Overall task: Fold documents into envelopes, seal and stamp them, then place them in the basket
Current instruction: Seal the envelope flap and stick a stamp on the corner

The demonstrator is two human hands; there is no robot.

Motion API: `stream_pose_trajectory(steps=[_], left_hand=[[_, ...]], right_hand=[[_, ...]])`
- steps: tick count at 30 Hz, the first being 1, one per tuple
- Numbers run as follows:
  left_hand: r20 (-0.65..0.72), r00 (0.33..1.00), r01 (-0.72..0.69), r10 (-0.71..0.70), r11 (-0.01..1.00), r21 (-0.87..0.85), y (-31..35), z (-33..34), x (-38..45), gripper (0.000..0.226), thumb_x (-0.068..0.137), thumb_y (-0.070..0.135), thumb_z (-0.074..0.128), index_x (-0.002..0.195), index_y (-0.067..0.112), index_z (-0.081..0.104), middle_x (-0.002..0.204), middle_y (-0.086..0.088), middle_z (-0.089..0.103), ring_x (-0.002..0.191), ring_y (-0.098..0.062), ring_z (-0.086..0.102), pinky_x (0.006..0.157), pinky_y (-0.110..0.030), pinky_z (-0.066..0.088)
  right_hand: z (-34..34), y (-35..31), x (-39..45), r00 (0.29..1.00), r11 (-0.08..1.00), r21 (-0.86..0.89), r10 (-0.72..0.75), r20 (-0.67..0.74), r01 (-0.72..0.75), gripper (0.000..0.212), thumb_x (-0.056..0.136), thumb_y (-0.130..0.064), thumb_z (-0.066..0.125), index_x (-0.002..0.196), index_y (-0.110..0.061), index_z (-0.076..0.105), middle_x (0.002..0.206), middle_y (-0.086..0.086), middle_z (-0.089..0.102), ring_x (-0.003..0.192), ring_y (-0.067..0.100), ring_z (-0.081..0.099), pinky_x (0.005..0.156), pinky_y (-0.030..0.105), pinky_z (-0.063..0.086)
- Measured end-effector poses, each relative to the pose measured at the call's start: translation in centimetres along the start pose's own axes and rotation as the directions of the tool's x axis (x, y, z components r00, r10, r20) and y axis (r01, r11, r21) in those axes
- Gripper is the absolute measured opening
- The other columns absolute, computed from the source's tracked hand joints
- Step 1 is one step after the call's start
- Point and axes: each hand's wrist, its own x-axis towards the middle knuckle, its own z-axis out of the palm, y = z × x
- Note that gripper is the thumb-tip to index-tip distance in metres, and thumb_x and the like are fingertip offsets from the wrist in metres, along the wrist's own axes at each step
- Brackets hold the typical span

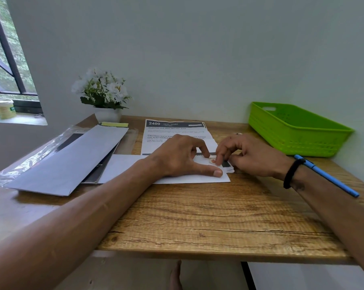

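A white envelope (126, 167) lies flat at the desk's middle. My left hand (183, 158) rests on it, thumb pressed near its lower right corner, index finger curled down beside a small stamp (213, 159). My right hand (248, 155) has its fingertips curled onto the stamp at the envelope's right end, by a small stack of stamp sheets (227, 165). A printed document (172, 130) headed "2400" lies behind the envelope, partly hidden by both hands. The green basket (298, 132) stands at the back right.
A stack of envelopes (72, 160) and a plastic sleeve (36, 155) cover the desk's left side. A potted white flower (103, 95) stands at the back. A blue pen (325, 177) lies by my right wrist. The wooden desk (198, 216) fronts a wall.
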Motion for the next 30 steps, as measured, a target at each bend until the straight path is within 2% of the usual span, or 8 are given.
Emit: stream_pose_trajectory(steps=[7,11,16,19,22,24,26,30], left_hand=[[0.008,1.000,0.002,-0.002,1.000,-0.008,0.1,-0.1,0.0,0.057,0.071,0.073,0.077,0.112,0.033,0.075,0.071,0.018,0.050,0.067,-0.001,0.049,0.057,-0.020,0.029],[0.009,1.000,0.001,-0.001,1.000,-0.003,0.0,0.0,0.1,0.057,0.071,0.074,0.077,0.112,0.033,0.074,0.072,0.018,0.050,0.067,-0.001,0.049,0.056,-0.020,0.029],[0.016,1.000,0.004,-0.003,1.000,-0.018,-0.4,0.0,0.2,0.057,0.070,0.075,0.076,0.111,0.036,0.075,0.072,0.016,0.052,0.069,0.000,0.051,0.058,-0.021,0.031],[0.032,0.999,0.021,-0.019,0.998,-0.065,-0.8,-0.1,0.2,0.052,0.077,0.078,0.067,0.108,0.038,0.076,0.070,0.013,0.055,0.067,0.000,0.052,0.060,-0.022,0.034],[0.017,1.000,0.016,-0.014,0.998,-0.066,-1.3,0.1,0.3,0.046,0.097,0.069,0.049,0.112,0.035,0.077,0.092,0.009,0.071,0.083,-0.004,0.061,0.070,-0.028,0.044],[-0.012,0.999,0.031,-0.032,0.998,-0.048,-1.3,0.3,0.4,0.034,0.104,0.054,0.052,0.116,0.034,0.077,0.100,0.005,0.073,0.088,-0.009,0.063,0.073,-0.031,0.050],[-0.020,0.999,0.050,-0.051,0.998,-0.030,-1.3,0.4,0.6,0.028,0.101,0.050,0.060,0.117,0.034,0.076,0.094,0.002,0.072,0.085,-0.013,0.064,0.075,-0.033,0.051],[-0.015,0.998,0.056,-0.056,0.997,-0.046,-1.2,0.6,0.7,0.030,0.094,0.055,0.068,0.114,0.034,0.077,0.082,0.001,0.069,0.079,-0.014,0.063,0.068,-0.032,0.049]], right_hand=[[0.3,-0.4,-0.2,0.997,1.000,-0.025,0.019,0.074,-0.017,0.068,0.085,0.010,0.046,0.091,-0.051,0.076,0.123,-0.021,0.055,0.110,-0.002,0.056,0.088,0.027,0.049],[0.2,-0.7,-0.3,1.000,1.000,0.024,0.014,0.027,-0.014,0.062,0.082,0.013,0.045,0.090,-0.039,0.078,0.120,-0.017,0.058,0.112,0.001,0.058,0.091,0.031,0.052],[0.4,-0.7,-0.4,0.998,1.000,-0.007,0.020,0.059,-0.020,0.066,0.084,0.012,0.043,0.095,-0.045,0.076,0.124,-0.017,0.056,0.111,0.001,0.057,0.088,0.026,0.049],[0.4,-0.5,-0.2,1.000,1.000,0.022,0.015,0.008,-0.015,0.065,0.081,0.012,0.045,0.085,-0.043,0.078,0.118,-0.014,0.063,0.110,0.005,0.061,0.092,0.036,0.054],[0.4,-0.2,-0.1,0.997,0.998,0.043,0.054,-0.047,-0.052,0.057,0.081,0.011,0.048,0.083,-0.037,0.079,0.099,-0.008,0.072,0.095,0.005,0.067,0.085,0.042,0.059],[0.4,0.1,0.1,0.997,0.996,0.067,0.062,-0.053,-0.058,0.053,0.082,0.010,0.050,0.082,-0.034,0.079,0.092,-0.001,0.076,0.090,0.018,0.070,0.083,0.050,0.058],[0.4,0.4,0.2,0.996,0.996,0.070,0.060,-0.073,-0.055,0.048,0.085,0.005,0.053,0.080,-0.036,0.079,0.090,0.004,0.077,0.089,0.031,0.070,0.083,0.056,0.058],[0.5,0.7,0.5,0.992,0.997,0.044,0.068,-0.106,-0.064,0.042,0.088,0.000,0.055,0.079,-0.034,0.078,0.088,0.006,0.077,0.089,0.033,0.071,0.083,0.058,0.058]])
